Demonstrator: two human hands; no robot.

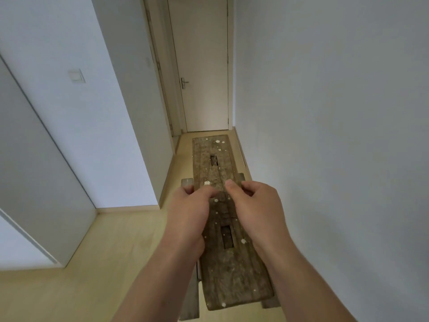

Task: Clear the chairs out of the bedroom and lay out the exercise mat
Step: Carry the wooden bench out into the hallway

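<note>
Object: long rough brown wooden bench (232, 275), plank top flecked with white paint, lying lengthwise down a narrow hallway just beside the plain white right-hand wall (325, 112). Its far end is pointing at the closed pale door (204, 54) with the metal lever handle (184, 82).

Grip: the left hand (188, 210) is clamping the plank's left edge and the right hand (257, 205) the right edge. Both are taking it near mid-length, thumbs lying on top, fingers curling under. Both grips are closed on the wood.

Whether the splayed wooden legs (190, 298) are touching the pale wood-look floor (92, 287), I cannot tell.

Surface: coarse, weathered and pitted grain. Two rectangular mortise holes are showing, one near (227, 237) and one far (213, 160).

Handling, as judgement: solid timber, so likely heavy and fully stiff. The roughness is giving good friction, so slipping looks unlikely, but splinters are a risk. Holding at mid-length is keeping the load balanced. The long ends are likely to swing into the wall or door frame on any turn.

Also present: white light switch (76, 76) on the left wall.
</note>
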